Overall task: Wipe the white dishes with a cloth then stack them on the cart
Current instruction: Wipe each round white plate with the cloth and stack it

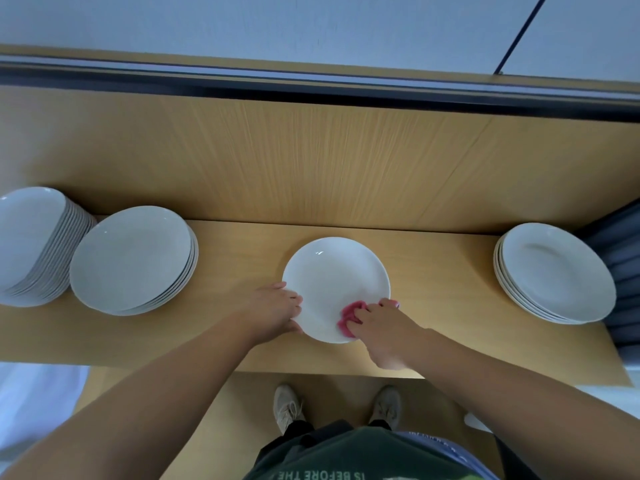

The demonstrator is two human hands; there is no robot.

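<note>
Watching from the head cam, a single white plate [336,289] sits flat on the wooden counter [433,271], left hand [277,308] pinching its near-left rim, right hand [377,322] closed on a bunched pink cloth [348,315] pressing the near edge. I'd keep that rim pinned and sweep outward across the bare far half, since the stacks [133,259] are well apart.

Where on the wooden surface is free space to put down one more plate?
The widest bare patch lies between the single plate and the right stack. A narrower one lies between that plate and the middle stack. The far left is crowded: the leftmost stack sits close against the middle one.
</note>
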